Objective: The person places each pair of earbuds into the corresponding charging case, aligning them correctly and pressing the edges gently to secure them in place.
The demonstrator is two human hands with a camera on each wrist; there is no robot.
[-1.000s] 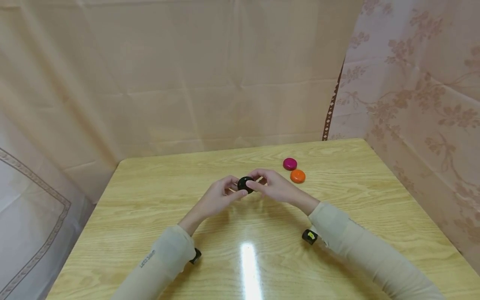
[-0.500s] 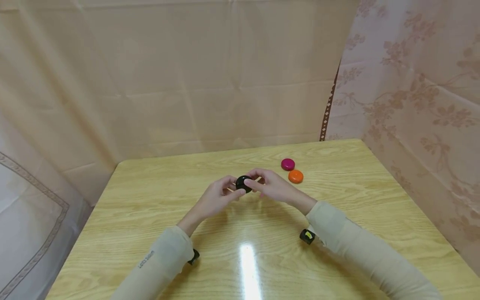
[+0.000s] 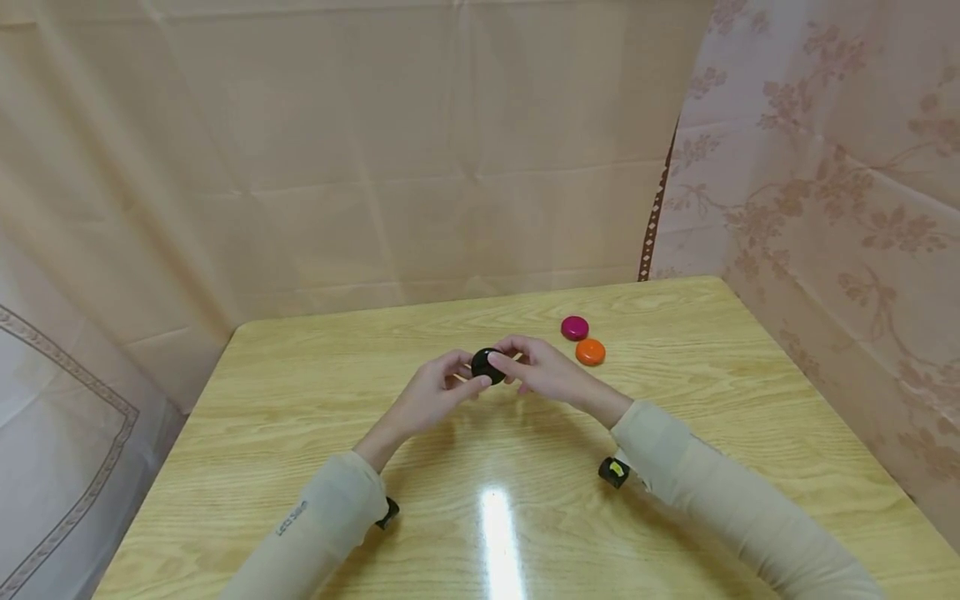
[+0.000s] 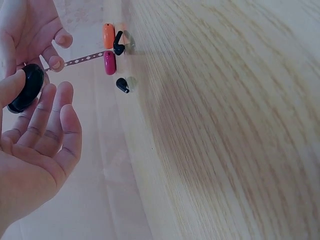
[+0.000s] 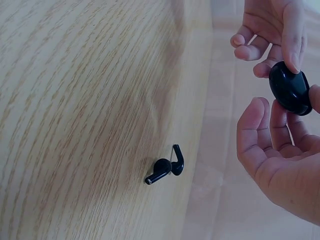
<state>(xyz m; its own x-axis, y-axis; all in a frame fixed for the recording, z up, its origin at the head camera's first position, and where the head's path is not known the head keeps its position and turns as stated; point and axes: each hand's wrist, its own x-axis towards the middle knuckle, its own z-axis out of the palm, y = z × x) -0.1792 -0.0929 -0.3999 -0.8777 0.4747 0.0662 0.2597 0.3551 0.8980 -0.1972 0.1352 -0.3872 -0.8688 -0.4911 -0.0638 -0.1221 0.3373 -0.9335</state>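
Note:
Both hands hold a glossy black rounded earbud case (image 3: 485,371) above the middle of the table. My left hand (image 3: 429,393) pinches its left side between thumb and fingers. From the right, my right hand (image 3: 551,372) grips it, the thumb lying across the case's face. In the right wrist view the case (image 5: 287,90) is tilted, with fingertips at both ends. Two black stemmed earbuds lie on the tabletop beyond the hands: one earbud (image 4: 122,85) apart from the other earbud (image 4: 119,47) in the left wrist view. The head view does not show them, as the hands cover that spot.
A magenta rounded case (image 3: 575,327) and an orange rounded case (image 3: 590,352) lie side by side on the wooden table (image 3: 300,375), behind the right hand. Curtains (image 3: 450,167) hang along the back and sides. Small black wrist devices (image 3: 614,472) sit under the sleeves.
The head view has shifted slightly, so the table and the coloured cases appear a little further left. Both hands keep nearly the same hold on the black earbud case.

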